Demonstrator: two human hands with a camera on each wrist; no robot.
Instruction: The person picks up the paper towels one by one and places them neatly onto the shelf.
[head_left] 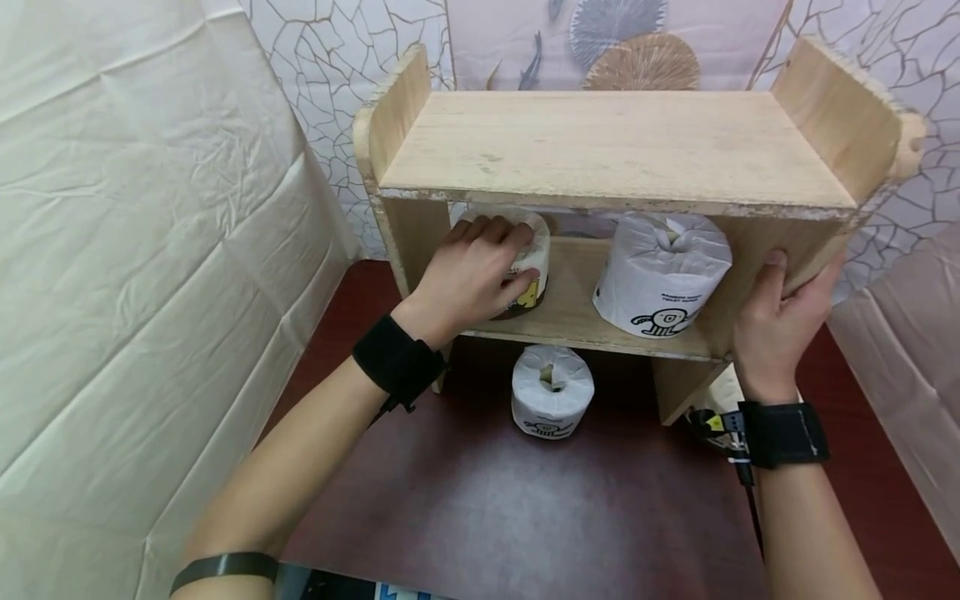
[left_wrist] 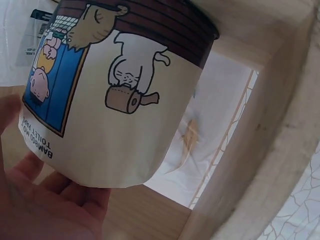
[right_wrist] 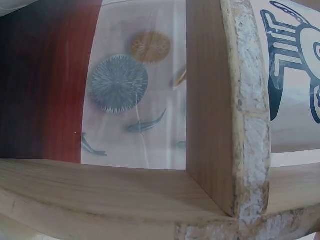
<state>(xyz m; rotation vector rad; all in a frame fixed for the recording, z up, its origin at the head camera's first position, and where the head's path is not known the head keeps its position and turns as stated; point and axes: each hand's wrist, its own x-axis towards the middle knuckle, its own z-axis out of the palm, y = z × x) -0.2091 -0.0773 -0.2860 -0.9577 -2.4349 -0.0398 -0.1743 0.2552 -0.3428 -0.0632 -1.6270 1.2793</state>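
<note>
Left hand [head_left: 468, 271] grasping printed toilet roll [head_left: 528, 275] on shelf [head_left: 577, 312] | right hand [head_left: 780, 321] gripping shelf's right side panel [head_left: 757, 250]

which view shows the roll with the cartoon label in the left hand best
The left wrist view: the roll fills it, cartoon print sharp. The head view shows it on the shelf, mostly covered by the left hand. The right wrist view misses it.

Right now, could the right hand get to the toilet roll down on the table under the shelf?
Probably yes. The right hand grips the wooden shelf's right side, so it would have to let go first. The toilet roll on the table stands in the open under the shelf, with nothing in front of it.
</note>
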